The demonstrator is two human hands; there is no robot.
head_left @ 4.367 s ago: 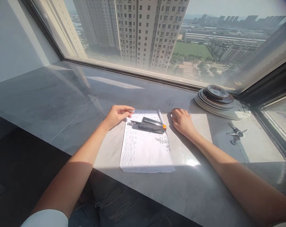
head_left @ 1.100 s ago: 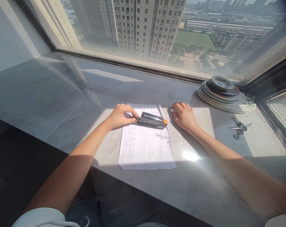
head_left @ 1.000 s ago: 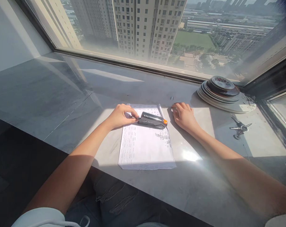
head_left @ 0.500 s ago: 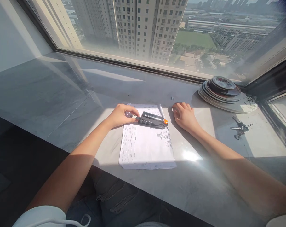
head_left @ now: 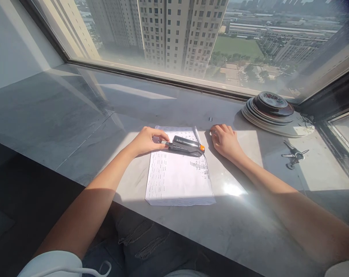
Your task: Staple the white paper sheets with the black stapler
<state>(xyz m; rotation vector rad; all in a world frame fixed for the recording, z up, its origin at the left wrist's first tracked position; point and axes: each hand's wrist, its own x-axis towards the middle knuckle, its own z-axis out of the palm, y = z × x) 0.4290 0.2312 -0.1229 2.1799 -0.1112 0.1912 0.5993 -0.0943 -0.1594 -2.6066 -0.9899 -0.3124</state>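
Note:
A black and grey stapler (head_left: 187,146) with an orange tip lies across the upper part of a white paper sheet (head_left: 183,181). My left hand (head_left: 148,140) pinches a thin metal part at the stapler's left end between thumb and fingers. Many staples run in rows along the sheet's left side, top and bottom, and a cluster sits at its right edge. My right hand (head_left: 225,140) rests on the counter just right of the sheet, loosely bent with fingers slightly apart. A small metallic piece (head_left: 210,119), perhaps a strip of staples, lies beyond its fingertips.
Stacked plates and dishes (head_left: 269,111) stand at the back right by the window. A metal object with several thin arms (head_left: 294,155) lies in front of them. The grey stone counter (head_left: 85,161) ends in a front edge above my lap. Strong sunlight glares off its surface.

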